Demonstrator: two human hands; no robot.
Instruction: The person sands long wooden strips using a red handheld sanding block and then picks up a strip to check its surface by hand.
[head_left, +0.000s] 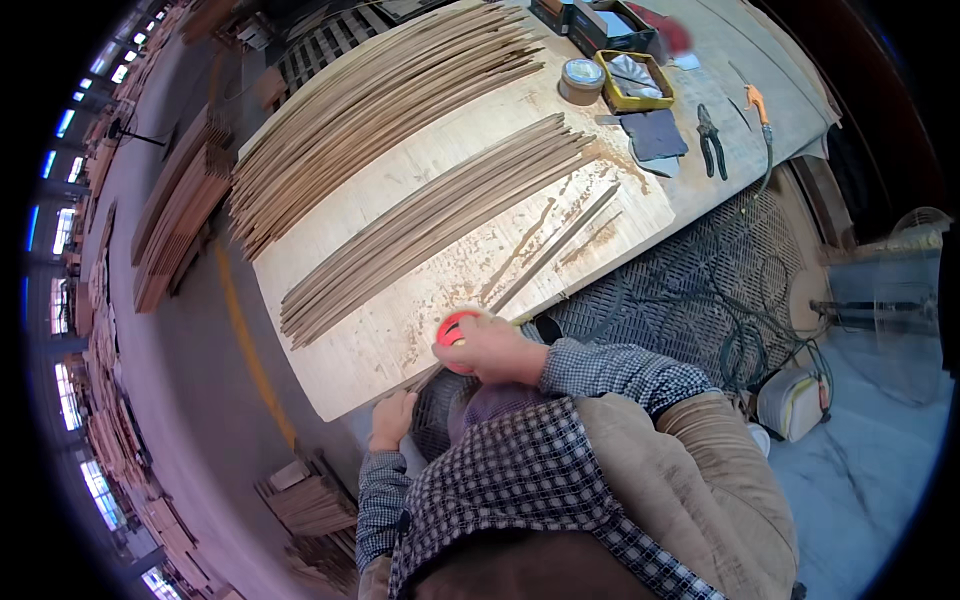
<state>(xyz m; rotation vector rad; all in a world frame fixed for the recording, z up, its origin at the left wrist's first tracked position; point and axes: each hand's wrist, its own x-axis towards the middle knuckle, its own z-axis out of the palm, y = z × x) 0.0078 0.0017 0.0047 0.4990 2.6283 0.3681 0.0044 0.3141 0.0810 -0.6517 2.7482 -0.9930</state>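
Observation:
My right hand (495, 351) is closed around a round red tool (456, 337), which lies over a thin wooden strip (555, 244) near the table's front edge. The tool's exact kind cannot be told. At the strip's lower end, my left hand (392, 420) holds it between thumb and fingers at the table's corner. Sawdust lies scattered on the pale plywood sheet (300, 382) beside the strip. Beyond it a bundle of similar strips (435, 225) lies side by side, and a larger bundle (382, 112) lies further back.
At the far right of the table are a round tub (581, 81), a yellow tray (637, 82), a dark abrasive pad (654, 135), pliers (710, 142) and an orange air blow gun (756, 103). Hoses (742, 322) coil over the floor mat. Wood stacks (184, 217) stand left.

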